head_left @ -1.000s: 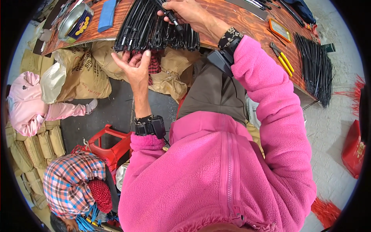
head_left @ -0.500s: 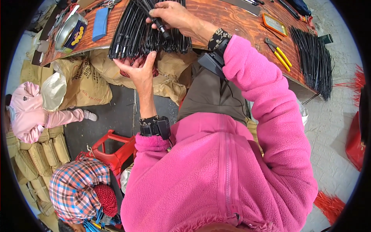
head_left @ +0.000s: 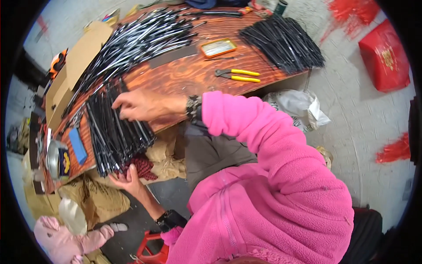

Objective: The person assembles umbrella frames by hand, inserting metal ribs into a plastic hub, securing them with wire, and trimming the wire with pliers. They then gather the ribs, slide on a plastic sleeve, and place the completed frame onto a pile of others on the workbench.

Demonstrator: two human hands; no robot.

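Observation:
A thick pile of slender black rods (head_left: 118,127) lies at the near left of the wooden table, their ends overhanging its front edge. Above the pile is my right hand (head_left: 140,104), palm down with curled fingers. Whatever may be between those fingers is hidden from view. My left hand (head_left: 127,179) is just below the overhanging rod ends, beside a dark red patterned cloth (head_left: 141,167). Its thumb points up and its fingers are spread apart. A blue block (head_left: 78,146) and a round tin (head_left: 57,159) stand left of the pile.
Across the table (head_left: 184,83) lie yellow-handled pliers (head_left: 237,75), an orange-rimmed tray (head_left: 218,47) and a larger heap of shiny rods (head_left: 136,42). Another black bundle (head_left: 283,43) reaches the right edge. Below are brown sacks (head_left: 94,196), a red stool (head_left: 151,248) and a child in pink (head_left: 61,240).
The view has swung to the right, showing more of the table. The thick black stepped rod that my right hand held no longer shows. That hand is now low over the pile.

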